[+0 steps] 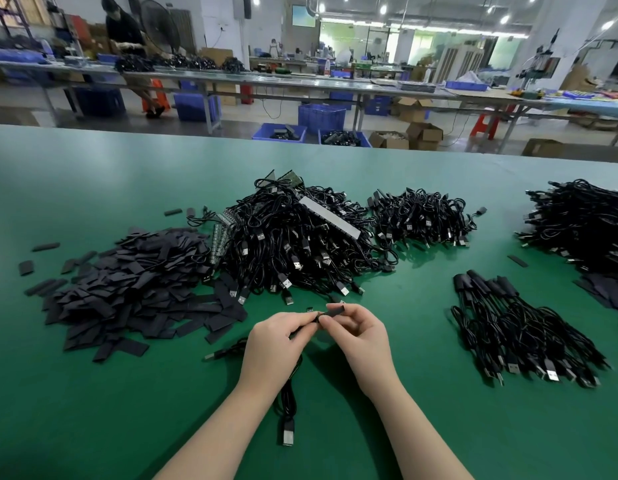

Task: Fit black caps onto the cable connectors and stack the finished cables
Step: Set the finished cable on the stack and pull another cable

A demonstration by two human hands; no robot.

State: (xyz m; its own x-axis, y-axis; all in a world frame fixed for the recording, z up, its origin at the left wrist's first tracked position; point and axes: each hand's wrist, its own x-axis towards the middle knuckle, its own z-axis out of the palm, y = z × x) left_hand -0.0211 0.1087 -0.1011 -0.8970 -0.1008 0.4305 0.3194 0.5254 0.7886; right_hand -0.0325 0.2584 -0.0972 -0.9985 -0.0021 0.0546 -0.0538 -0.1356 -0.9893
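My left hand (278, 341) grips the connector end of a black cable (288, 403) whose USB plug hangs down toward me. My right hand (359, 332) pinches a flat black cap (336, 310) at that connector; the two hands meet above the green table (93, 410). A heap of loose black caps (127, 289) lies to the left. A large pile of uncapped cables (293, 244) sits straight ahead. A neat stack of capped cables (518, 327) lies to the right.
A smaller cable pile (421, 220) lies behind the stack, and another pile (584, 226) sits at the far right edge. One loose cable (224, 351) lies left of my left wrist. Beyond the table stand workbenches, blue bins and a person.
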